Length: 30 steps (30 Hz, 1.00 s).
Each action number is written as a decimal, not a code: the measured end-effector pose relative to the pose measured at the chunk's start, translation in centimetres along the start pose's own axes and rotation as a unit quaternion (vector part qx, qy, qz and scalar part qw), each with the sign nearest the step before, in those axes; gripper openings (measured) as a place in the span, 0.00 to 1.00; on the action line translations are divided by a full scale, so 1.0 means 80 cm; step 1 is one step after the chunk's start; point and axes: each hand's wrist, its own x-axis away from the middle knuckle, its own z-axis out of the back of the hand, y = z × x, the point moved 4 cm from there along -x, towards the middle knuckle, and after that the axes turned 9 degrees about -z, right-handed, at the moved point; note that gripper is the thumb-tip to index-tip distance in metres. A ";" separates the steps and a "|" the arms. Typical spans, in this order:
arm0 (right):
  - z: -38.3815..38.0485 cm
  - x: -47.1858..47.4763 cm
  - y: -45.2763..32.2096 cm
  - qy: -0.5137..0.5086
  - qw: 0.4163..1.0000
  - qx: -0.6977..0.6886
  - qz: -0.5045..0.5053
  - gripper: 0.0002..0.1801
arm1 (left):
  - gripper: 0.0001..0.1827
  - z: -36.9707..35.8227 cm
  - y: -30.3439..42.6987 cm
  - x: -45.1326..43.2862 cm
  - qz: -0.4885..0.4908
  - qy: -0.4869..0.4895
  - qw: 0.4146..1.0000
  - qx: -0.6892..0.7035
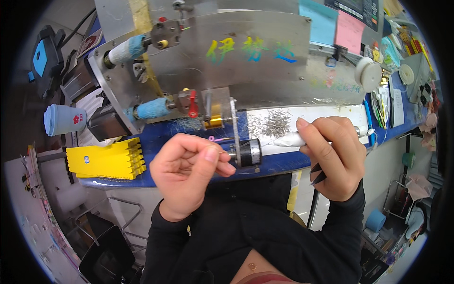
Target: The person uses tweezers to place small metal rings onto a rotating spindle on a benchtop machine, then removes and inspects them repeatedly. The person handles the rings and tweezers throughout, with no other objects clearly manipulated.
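Observation:
My left hand (193, 167) pinches something thin, perhaps a small hook or thread end, between thumb and index finger, in front of the machine's lower spindle. My right hand (331, 156) grips a white wrapped, tapered tool (289, 140), and dark pointed blades (317, 174) of what may be scissors stick out under its fingers. A pile of small metal hooks (278, 122) lies on a white sheet (330, 110) behind the white tool. A black cylindrical knob (251, 152) on an upright metal plate (235, 131) stands between my hands.
A steel machine panel (262, 71) rises behind, with thread-wrapped rollers (152, 108) and a red lever (193, 103) at left. Yellow notched cards (103, 159) and a blue lidded cup (65, 119) are at the left. White spools (369, 74) and a blue pen (368, 117) are at the right.

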 end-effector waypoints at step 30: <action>-0.007 -0.016 -0.013 0.022 0.997 -0.049 -0.047 0.27 | 0.02 0.011 -0.009 -0.005 0.015 -0.016 1.000 -0.017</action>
